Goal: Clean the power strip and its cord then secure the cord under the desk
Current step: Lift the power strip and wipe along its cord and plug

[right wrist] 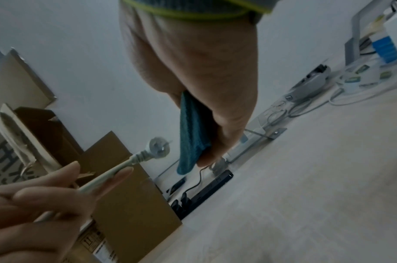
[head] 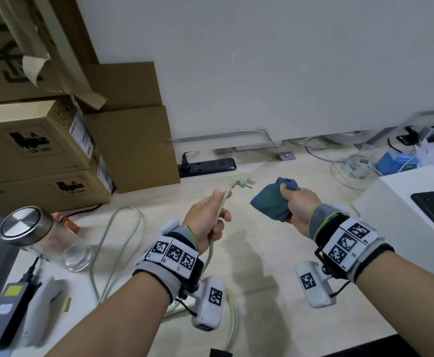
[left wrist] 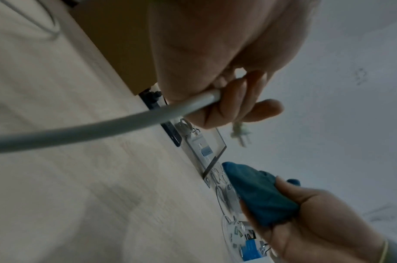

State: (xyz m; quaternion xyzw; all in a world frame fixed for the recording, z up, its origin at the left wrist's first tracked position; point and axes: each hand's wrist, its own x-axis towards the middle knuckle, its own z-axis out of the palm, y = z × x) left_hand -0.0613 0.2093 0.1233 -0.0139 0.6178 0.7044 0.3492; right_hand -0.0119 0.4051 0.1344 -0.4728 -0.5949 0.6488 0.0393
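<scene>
Pinching a pale cord just below its plug, the left hand holds it above the bench. The right hand grips a bunched blue cloth. A lidded glass jar stands left, seemingly empty.

Boxes stacked far left w/ power strip right of them, jar in front

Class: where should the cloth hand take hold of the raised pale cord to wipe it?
Probably wrap the cloth round the bare cord between the left hand and plug, from the right: that stretch stands free and faces the right hand.
</scene>
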